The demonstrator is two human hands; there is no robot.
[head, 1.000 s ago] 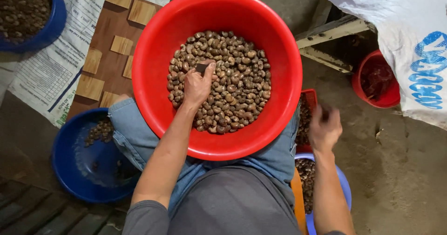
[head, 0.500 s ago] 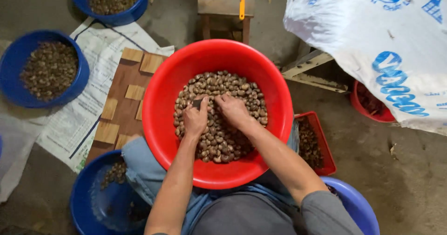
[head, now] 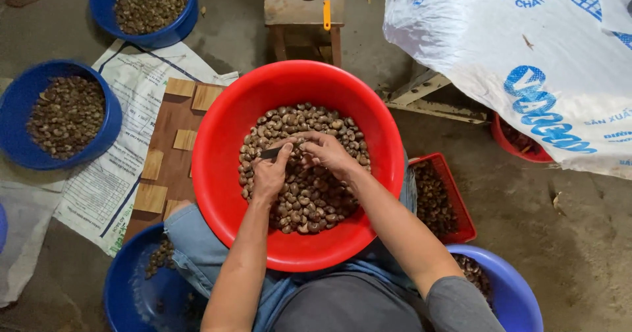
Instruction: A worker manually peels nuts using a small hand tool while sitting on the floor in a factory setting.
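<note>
Red plastic basin on the lap, filled partway with brown nuts. Both hands inside it, above the heap.

Left hand: fingers clenched around a small dark blade, thumb pressed along its top; blade tip directed toward the right hand. Right hand: fingers curled and pinched together just beside the blade tip, close against the left thumb; whether a single nut sits between them cannot be told, since the fingertips hide it. Nuts directly beneath both sets of fingers and spread on all sides of them within the basin.

Surroundings, placed from the fingers:
- Left of the left-hand fingers, outside the basin: brown board with pale wooden blocks, lying on printed paper sheet.
- Farther left: blue bowl holding nuts; beyond it, up and left, second blue bowl, also holding nuts.
- Below and left of the fingers, beside the knee in blue denim: third blue bowl with a few nuts along its wall.
- Right of the right-hand fingers, just outside the basin: small red crate with nuts; below it, pale blue bowl, partly hidden by the grey sleeve.
- Far right: red bucket, mostly hidden under white printed sack.
- Beyond the fingers, past the basin rim: wooden stool with a yellow-handled tool on top.
- Concrete floor under everything.
</note>
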